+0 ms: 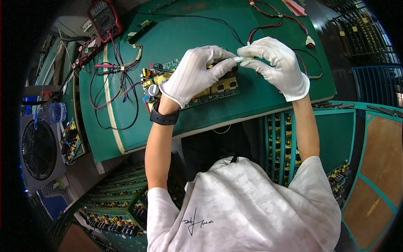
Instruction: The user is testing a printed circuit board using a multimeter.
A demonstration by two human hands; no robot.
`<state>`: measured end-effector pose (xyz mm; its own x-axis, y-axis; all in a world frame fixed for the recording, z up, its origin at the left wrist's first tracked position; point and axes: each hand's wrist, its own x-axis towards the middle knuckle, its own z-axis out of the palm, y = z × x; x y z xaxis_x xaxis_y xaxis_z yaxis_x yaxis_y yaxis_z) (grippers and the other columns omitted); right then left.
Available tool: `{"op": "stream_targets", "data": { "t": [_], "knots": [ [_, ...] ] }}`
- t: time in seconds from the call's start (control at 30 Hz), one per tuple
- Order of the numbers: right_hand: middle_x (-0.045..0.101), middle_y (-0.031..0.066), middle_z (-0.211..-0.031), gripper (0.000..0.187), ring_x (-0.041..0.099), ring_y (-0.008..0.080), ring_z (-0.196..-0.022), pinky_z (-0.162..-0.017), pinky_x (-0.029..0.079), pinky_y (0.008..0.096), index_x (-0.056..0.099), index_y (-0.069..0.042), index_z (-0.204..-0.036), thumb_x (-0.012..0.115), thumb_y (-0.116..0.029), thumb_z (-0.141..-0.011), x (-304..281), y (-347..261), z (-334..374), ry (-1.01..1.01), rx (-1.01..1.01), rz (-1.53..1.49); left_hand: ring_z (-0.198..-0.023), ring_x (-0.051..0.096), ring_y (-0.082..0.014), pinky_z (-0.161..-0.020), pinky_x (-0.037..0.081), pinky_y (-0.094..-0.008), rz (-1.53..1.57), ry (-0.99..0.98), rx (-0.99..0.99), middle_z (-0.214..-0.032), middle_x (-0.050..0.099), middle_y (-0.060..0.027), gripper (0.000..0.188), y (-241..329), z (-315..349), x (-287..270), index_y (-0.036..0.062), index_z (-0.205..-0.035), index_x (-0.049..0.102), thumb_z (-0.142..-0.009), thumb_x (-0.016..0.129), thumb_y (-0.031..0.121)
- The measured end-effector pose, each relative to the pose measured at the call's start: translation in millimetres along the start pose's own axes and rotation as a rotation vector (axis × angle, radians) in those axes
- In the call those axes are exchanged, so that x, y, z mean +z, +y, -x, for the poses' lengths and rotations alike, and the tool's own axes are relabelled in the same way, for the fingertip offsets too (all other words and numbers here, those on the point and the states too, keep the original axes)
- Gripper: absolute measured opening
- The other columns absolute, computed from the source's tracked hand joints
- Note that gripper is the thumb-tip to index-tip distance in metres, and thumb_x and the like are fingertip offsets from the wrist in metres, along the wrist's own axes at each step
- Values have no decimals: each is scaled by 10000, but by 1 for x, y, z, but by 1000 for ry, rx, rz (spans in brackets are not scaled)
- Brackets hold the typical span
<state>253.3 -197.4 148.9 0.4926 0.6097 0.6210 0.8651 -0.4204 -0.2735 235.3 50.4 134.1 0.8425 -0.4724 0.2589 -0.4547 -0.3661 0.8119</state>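
Note:
Both my hands wear white striped gloves and meet over the right end of a circuit board (214, 97). Between the fingertips a small white connector (238, 59) is pinched from both sides. My left hand (196, 70) has its thumb and forefinger closed on the connector's left end, just above the board. On the other end, my right hand (275, 63) is closed in the same way. Red and black wires (256, 30) show beside the right hand; whether they join the connector is hidden by the glove. The board carries yellow and black parts, partly covered by my left hand.
The board lies on a green-topped table (168, 126). A red-rimmed multimeter (104, 19), tangled test leads (121, 69) and a small green board (139, 30) are at the left. A white plug (310, 42) lies at the far right. Racks of boards (117, 206) stand below.

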Motion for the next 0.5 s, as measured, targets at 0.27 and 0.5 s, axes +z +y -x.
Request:
{"op": "stream_targets", "data": {
  "t": [0.27,0.5],
  "knots": [
    [793,83,-972,219,761,246,-901,-829,610,352,794,-65,-1034,823,-200,-864,4,-2,-7,15,-19,-33,-764,645,-129,-712,539,-293,64,24,-15,-903,730,-79,313,-1,-1,2,21,-1118,769,-993,727,306],
    [786,83,-982,231,746,235,-894,-813,600,347,785,-51,-1039,835,-162,-843,5,-1,-4,1,87,-89,-912,719,-313,-802,572,-358,-41,23,13,-1012,755,-165,305,4,0,-3,39,-1165,760,-983,721,281]
  ]
}}
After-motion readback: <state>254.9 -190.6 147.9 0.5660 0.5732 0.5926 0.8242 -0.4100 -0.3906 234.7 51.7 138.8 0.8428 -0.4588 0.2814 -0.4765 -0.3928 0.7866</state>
